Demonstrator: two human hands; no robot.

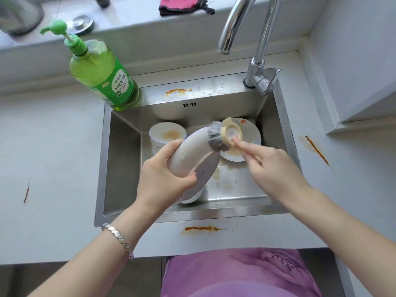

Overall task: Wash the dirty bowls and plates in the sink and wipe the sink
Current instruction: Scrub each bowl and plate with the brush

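Two hands (162,174) (272,166), one brush (218,140), one plate (250,129), one bottle (102,71)

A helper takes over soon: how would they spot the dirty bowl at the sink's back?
Look into the steel sink, below the green soap bottle. The bowl stands upright by the back wall, left of the flat plate. Unlike the plate, it is deep, with a tan smear inside.

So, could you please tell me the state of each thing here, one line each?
held dish: tilted, gripped by left hand
brush: on the dish rim, in right hand
bowl: dirty, in sink
plate: dirty, in sink
tap: no water running
soap bottle: upright
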